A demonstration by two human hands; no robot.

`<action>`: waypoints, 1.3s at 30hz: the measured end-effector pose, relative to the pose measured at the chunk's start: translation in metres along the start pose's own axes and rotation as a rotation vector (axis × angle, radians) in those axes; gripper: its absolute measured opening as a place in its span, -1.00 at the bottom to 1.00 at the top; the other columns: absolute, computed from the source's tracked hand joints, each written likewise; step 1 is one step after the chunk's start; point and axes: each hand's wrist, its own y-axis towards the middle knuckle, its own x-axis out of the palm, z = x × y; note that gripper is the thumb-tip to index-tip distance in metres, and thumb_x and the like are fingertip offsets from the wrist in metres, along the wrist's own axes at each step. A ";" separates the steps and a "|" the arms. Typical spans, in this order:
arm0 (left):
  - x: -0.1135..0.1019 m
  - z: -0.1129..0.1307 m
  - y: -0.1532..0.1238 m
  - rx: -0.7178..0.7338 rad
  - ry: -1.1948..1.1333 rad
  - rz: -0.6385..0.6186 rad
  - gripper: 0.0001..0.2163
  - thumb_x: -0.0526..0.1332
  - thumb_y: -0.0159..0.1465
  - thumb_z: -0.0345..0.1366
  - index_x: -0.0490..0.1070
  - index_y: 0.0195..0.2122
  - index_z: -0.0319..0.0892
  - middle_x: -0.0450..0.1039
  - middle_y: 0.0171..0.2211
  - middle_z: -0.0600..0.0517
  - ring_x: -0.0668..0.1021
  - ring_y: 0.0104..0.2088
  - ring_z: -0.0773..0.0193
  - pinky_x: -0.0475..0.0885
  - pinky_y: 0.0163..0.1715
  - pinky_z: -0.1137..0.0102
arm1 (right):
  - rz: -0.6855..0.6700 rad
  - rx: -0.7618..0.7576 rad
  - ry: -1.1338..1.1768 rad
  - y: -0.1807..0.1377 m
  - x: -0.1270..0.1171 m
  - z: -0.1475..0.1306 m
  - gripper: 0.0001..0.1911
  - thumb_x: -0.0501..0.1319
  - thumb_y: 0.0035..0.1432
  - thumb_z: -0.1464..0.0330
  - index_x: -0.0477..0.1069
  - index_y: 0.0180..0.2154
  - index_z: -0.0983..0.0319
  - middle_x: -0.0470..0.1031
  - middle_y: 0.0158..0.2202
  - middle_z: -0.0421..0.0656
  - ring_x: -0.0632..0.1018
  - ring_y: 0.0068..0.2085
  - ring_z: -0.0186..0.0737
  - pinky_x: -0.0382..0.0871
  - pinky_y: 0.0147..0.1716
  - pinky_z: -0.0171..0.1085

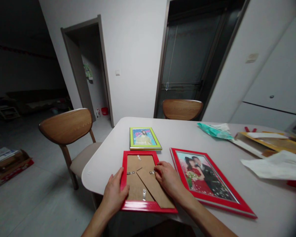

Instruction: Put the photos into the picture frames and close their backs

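A red picture frame (pixel 148 206) lies face down at the table's near edge, its brown backing board (pixel 133 194) showing. Small metal clips or hangers sit along the sides of the board, such as the lower one (pixel 144 195). A flat stand leg (pixel 158 192) runs slantwise across the back. My left hand (pixel 115 191) grips the frame's left side, thumb on top. My right hand (pixel 167 177) is curled over the right side, its thumb and fingertips closed at the right metal clip (pixel 151 172). The fingertips partly hide that clip.
A yellow-green framed picture (pixel 144 136) lies just beyond. To the right is a larger red framed photo (pixel 207 177) of a couple. Teal-and-white packaging (pixel 215 131), an open yellow envelope (pixel 273 143) and white wrapping (pixel 276 166) lie farther right. Wooden chairs (pixel 66 126) flank the table.
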 end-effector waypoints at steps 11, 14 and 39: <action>0.003 -0.002 -0.004 0.000 -0.058 0.031 -0.50 0.07 0.03 -0.37 0.10 0.05 -0.25 0.26 0.01 -0.10 0.29 0.02 0.16 0.05 0.06 0.25 | 0.040 -0.004 -0.052 0.003 -0.003 -0.003 -0.75 0.01 0.05 0.41 0.43 -0.31 0.29 0.38 -0.30 -0.05 0.34 -0.23 -0.21 0.19 -0.24 -0.32; 0.005 -0.004 -0.005 0.013 -0.043 0.035 -0.51 0.06 0.04 -0.37 0.11 0.04 -0.30 0.24 0.02 -0.14 0.29 0.02 0.14 0.06 0.06 0.24 | 0.042 -0.086 0.000 0.005 -0.003 -0.021 -0.74 0.00 0.07 0.39 0.42 -0.27 0.28 0.39 -0.25 -0.05 0.34 -0.19 -0.21 0.17 -0.20 -0.32; 0.007 -0.004 -0.006 0.032 -0.005 0.038 -0.52 0.04 0.04 -0.37 0.13 0.04 -0.32 0.23 0.03 -0.16 0.27 0.04 0.11 0.04 0.07 0.17 | -0.034 -0.044 -0.092 0.054 0.030 -0.024 -0.73 -0.01 0.08 0.36 0.44 -0.37 0.29 0.36 -0.33 -0.03 0.33 -0.24 -0.20 0.12 -0.26 -0.32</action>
